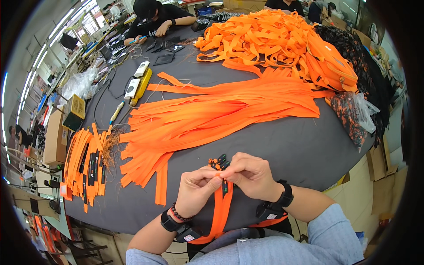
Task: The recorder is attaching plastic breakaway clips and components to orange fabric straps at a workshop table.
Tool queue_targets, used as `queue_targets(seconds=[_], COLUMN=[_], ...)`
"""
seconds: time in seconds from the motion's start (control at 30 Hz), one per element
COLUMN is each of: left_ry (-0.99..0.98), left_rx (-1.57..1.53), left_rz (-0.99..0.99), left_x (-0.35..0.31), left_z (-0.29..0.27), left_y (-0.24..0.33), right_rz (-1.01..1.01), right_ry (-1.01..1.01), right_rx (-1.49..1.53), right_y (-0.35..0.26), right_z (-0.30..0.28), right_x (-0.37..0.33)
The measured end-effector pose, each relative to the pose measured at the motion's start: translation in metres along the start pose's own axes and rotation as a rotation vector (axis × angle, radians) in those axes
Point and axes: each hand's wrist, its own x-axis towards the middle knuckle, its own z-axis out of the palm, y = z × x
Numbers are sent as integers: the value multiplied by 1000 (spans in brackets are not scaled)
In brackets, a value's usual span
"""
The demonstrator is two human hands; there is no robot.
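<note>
In front of my body, both hands meet with thumbs and forefingers pinched together. My left hand [198, 184] and my right hand [250, 173] close on the upper end of an orange zipper tape [218, 214], which hangs down over the table edge toward my lap. Whether a slider is between the fingertips is hidden. Just beyond the fingers lies a small heap of black and orange zipper pulls [219, 162]. A wide bundle of orange zipper tapes [194, 115] stretches across the dark table [269, 150] ahead of my hands.
Shorter orange and black strips [85, 163] lie at the left. A power strip [138, 81] and a soldering-iron-like tool [116, 112] are behind them. Orange webbing [260, 35] is heaped at the back; a clear bag of pieces [353, 112] sits right. A co-worker [154, 20] works across the table.
</note>
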Motion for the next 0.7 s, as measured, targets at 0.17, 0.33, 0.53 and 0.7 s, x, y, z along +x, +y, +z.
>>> queue_targets(seconds=[0.17,0.33,0.53,0.7], left_ry=[15,57,113,159], left_rx=[-51,-48,27,182], left_rz=[40,51,13,-97], left_x=[2,3,0,1], left_z=[5,6,9,18], left_y=[3,1,4,14], right_rz=[146,51,55,208], right_ry=[64,-11,-14,0], right_rx=[280,-21,-82,-33], right_y=[-3,-5,-7,0], right_z=[2,-9,-10,-5], right_x=[0,3,4,-3])
